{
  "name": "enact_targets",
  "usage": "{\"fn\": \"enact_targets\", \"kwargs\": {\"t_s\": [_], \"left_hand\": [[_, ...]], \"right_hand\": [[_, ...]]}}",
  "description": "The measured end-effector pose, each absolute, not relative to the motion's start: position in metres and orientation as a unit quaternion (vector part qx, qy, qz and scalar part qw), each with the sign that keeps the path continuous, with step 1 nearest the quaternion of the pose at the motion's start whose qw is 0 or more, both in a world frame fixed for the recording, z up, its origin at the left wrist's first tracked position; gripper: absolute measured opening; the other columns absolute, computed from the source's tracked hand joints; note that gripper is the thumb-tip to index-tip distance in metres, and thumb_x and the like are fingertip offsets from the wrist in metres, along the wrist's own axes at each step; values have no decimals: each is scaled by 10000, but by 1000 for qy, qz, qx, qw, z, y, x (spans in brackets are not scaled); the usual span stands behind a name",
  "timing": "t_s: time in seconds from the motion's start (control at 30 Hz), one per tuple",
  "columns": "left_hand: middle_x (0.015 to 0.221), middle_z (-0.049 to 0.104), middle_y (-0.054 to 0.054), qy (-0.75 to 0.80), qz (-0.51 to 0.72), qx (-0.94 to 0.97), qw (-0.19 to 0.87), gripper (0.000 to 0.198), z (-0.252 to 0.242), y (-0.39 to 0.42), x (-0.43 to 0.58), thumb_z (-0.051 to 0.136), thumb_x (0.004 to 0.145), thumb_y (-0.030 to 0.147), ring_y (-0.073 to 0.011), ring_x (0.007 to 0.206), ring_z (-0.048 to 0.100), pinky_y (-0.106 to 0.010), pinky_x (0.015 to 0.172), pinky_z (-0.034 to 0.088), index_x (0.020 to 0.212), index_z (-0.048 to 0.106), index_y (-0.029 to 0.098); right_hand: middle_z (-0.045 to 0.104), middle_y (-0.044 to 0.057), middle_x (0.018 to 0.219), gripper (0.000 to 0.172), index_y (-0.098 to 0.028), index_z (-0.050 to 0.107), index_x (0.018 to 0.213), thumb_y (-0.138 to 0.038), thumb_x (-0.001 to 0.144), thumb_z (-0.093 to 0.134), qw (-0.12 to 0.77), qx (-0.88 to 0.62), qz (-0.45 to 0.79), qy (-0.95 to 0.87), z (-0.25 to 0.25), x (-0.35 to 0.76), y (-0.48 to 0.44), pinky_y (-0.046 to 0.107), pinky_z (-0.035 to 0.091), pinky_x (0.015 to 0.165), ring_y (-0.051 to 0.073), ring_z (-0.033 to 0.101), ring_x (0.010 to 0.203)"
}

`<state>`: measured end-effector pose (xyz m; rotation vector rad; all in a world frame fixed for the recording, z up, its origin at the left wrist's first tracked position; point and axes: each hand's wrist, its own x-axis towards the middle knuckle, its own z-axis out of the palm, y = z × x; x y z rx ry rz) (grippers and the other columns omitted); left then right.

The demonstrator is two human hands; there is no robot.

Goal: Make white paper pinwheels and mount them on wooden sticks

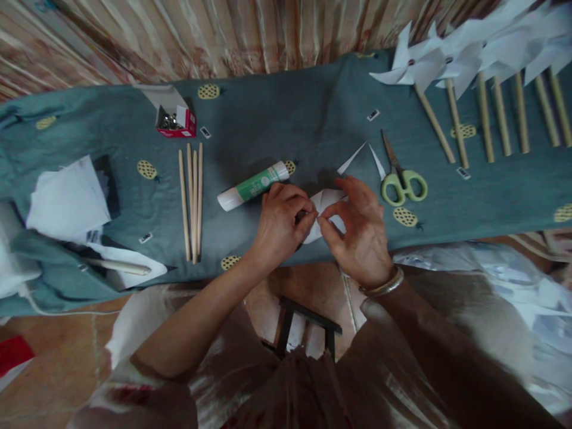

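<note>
Between my two hands is a white piece of folded paper (328,198), near the front edge of the cloth-covered table. My left hand (285,217) pinches the paper at its middle with thumb and forefinger. From the other side my right hand (357,229), with a bracelet at the wrist, pinches the same spot; its other fingers lie over the paper. Part of the paper is hidden beneath both hands. Just beyond my left hand lies a green and white glue stick (254,186). Green-handled scissors (403,182) rest right of my right hand, beside two thin paper scraps (353,158).
Finished paper pinwheels (412,64) on wooden sticks line the far right. Several loose wooden sticks (194,202) lie left of the glue stick, below a small red box (176,122) of metal bits. A stack of white paper (69,199) sits at the left.
</note>
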<state>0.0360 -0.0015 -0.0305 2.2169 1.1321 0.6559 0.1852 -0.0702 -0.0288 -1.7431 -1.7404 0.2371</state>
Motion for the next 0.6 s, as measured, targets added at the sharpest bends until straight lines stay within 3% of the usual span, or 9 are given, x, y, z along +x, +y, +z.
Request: {"fn": "enact_targets", "kwargs": {"t_s": [0.6], "left_hand": [[976,677,-40,415,254,827,280,49,-32,-2,34,660,870,238,-238,990,560,-412,898,420,836,667,203]], "right_hand": [[531,72,1448,102,-262,630,897,-273,937,537,328,-661,115,-665,-31,184,-71,568,351,1163,295,403,1426]]}}
